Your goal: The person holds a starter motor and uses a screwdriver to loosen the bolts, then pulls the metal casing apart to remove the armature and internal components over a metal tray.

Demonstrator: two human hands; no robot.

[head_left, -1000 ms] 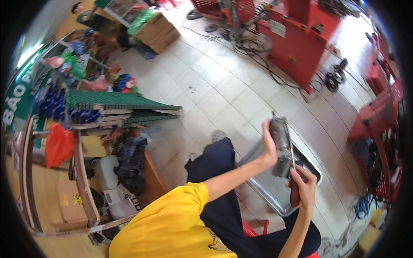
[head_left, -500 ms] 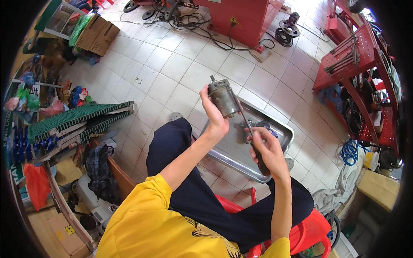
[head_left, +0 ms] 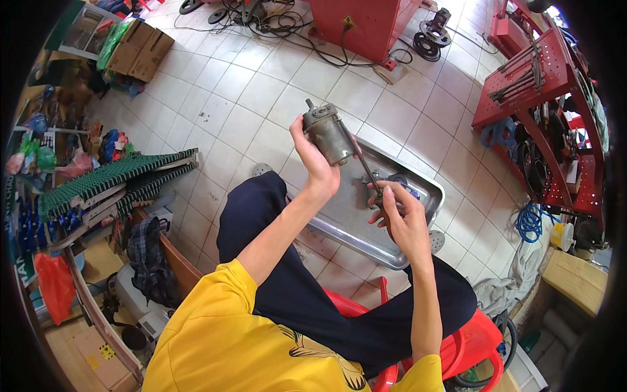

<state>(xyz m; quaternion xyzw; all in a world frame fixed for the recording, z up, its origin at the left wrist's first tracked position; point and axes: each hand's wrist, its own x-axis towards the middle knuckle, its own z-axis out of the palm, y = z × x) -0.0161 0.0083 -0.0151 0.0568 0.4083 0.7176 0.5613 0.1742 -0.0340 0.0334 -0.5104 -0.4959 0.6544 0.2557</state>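
My left hand [head_left: 316,162] is wrapped round a grimy metal cylindrical motor [head_left: 332,138], which looks like a starter motor. It is held up, tilted, with a short shaft poking from its upper end. In my right hand [head_left: 407,221] is a screwdriver [head_left: 367,170] with a long thin shaft. That shaft runs along the motor's right side toward its upper end; whether the tip sits on a screw I cannot tell. Below both hands, a metal tray [head_left: 346,247] on the floor holds a few dark parts, partly hidden by my right hand.
A red perforated tool rack [head_left: 486,117] stands at the right, with a coiled blue hose [head_left: 530,226] below it. Folded green loungers [head_left: 111,186] lie at the left. Ahead are a red machine [head_left: 366,32] and loose cables. A red plastic chair [head_left: 473,346] is beneath me.
Both hands have shifted slightly left and up in the picture with the motor and screwdriver. My right fingers have changed their grip, and the screwdriver's handle is now mostly hidden.
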